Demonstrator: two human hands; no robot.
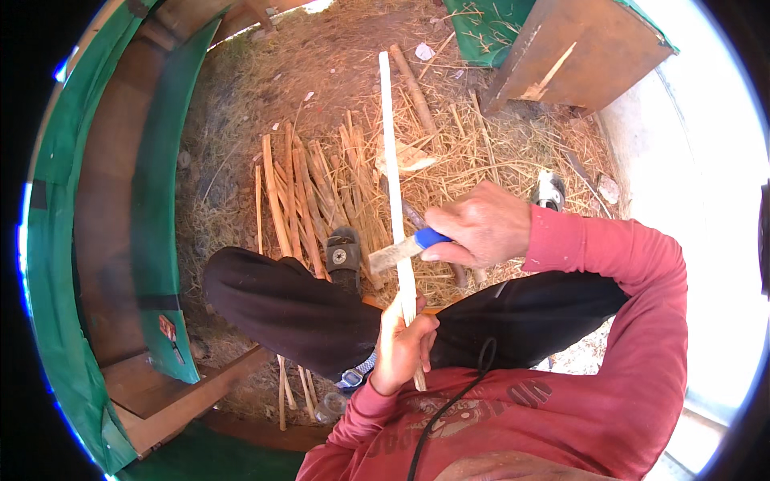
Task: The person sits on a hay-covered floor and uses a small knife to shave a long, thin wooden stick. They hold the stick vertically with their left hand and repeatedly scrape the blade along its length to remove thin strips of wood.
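Above two bent, black-clad legs [281, 305], a long pale stick [391, 152] slants away from the person's body, its far end pointing toward the top of the view. The left hand [405, 345] holds it near its lower end, with the fingers wrapped closely around the wood and a short end showing below the grip. The right hand [485, 224] has its fingers closed on the blue handle of a knife [397, 254], whose broad blade lies across the stick a little above the left hand; whether the edge bites into the wood is too small to tell.

A watch [351, 377] sits on the left wrist, and a black cord [449, 398] hangs down over the red sweatshirt [513, 421]. Beyond the left leg, many brown sticks [290, 192] lie side by side on the floor, next to scattered straw [521, 136]. One thicker brown stick [413, 90] lies farther off, near the pale stick's far end. A dark sandal [343, 255] shows beside the brown sticks. Green sheeting [156, 184] lines the left side, and a wooden box [573, 56] stands at the upper right beside a white wall [698, 152].
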